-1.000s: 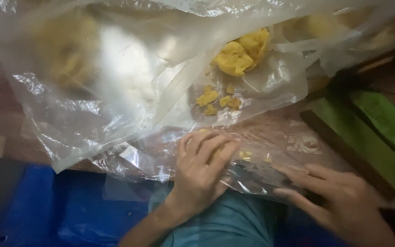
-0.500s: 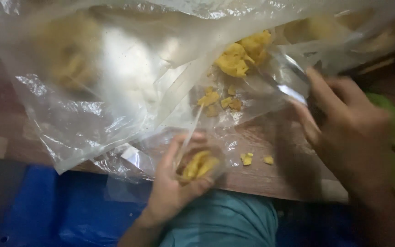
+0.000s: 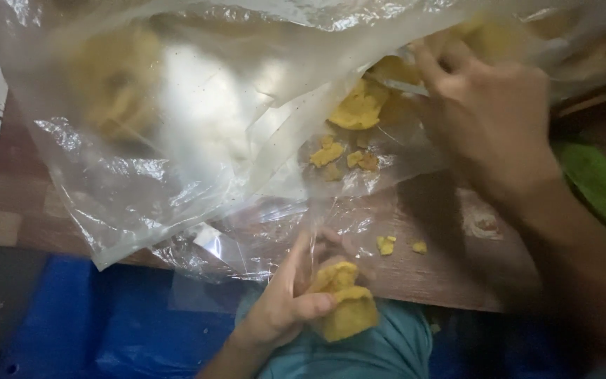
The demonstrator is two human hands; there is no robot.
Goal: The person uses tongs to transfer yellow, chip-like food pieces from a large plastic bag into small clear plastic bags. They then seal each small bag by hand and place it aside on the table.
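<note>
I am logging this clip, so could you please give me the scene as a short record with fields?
left hand: left hand cups a small clear bag holding yellow chips
right hand: right hand reaches into the large clear plastic bag
inside large bag: yellow chips and crumbs
surface: wooden table with loose crumbs
nearby: green object to the right
</note>
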